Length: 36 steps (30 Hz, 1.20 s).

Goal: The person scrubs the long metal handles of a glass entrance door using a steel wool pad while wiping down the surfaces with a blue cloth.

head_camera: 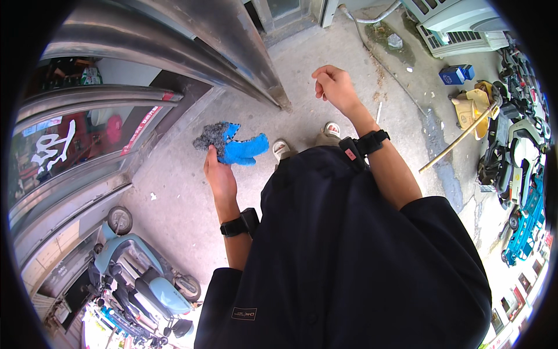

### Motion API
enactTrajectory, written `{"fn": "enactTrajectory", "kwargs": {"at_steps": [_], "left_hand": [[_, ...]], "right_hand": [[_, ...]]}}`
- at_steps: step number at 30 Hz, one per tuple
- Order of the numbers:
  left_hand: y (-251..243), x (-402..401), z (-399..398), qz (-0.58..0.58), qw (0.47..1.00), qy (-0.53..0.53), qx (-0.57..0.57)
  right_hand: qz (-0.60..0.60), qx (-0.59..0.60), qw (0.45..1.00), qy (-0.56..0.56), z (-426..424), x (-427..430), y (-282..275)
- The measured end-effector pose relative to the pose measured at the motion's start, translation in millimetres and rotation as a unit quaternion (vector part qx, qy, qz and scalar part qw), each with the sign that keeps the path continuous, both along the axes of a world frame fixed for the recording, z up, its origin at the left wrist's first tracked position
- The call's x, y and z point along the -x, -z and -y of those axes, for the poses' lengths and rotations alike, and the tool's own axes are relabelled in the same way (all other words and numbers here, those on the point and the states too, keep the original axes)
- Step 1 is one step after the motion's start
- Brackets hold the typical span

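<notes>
My left hand (219,172) holds a pair of blue and grey cloths or gloves (235,146) by the fuzzy grey part; which of the two they are I cannot tell. The blue part hangs out to the right of the fingers, over the concrete ground. My right hand (332,86) is raised ahead of me with its fingers curled, and nothing shows in it. Both wrists wear black straps with small boxes. Between the hands, below, are my feet in light sandals (332,129).
Metal-framed glass doors (144,94) stand at the left and ahead. A light-blue scooter (130,261) is parked lower left. At the right are an air-conditioner unit (466,39), a blue box (453,75), a yellow bucket (471,109) with a wooden pole (455,140), and parked scooters (521,148).
</notes>
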<state>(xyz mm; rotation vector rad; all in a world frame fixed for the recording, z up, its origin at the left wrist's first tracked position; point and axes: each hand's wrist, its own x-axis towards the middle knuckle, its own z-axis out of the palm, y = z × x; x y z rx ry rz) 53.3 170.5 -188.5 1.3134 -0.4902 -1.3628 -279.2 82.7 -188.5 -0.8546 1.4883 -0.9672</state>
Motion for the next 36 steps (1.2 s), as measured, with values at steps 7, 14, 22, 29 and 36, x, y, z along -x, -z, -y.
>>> {"fn": "enactTrajectory", "kwargs": {"at_steps": [7, 14, 22, 29, 36], "left_hand": [[-7, 8, -1, -0.009, 1.000, 0.000, -0.002], [-5, 8, 0, -0.015, 1.000, 0.005, -0.008], [0, 1, -5, -0.023, 1.000, -0.001, -0.011], [9, -9, -11, 0.021, 0.999, 0.001, -0.028], [12, -12, -12, 0.012, 0.999, -0.024, -0.029]], "right_hand": [[0.105, -0.011, 0.994, -0.017, -8, 3, -14], [-0.084, 0.114, 0.983, -0.120, -8, -40, -13], [-0.404, 0.309, 0.851, -0.132, -1, -73, -23], [-0.449, 0.234, 0.853, -0.126, 7, -78, -19], [-0.418, 0.285, 0.853, -0.131, 10, -73, -9]]}}
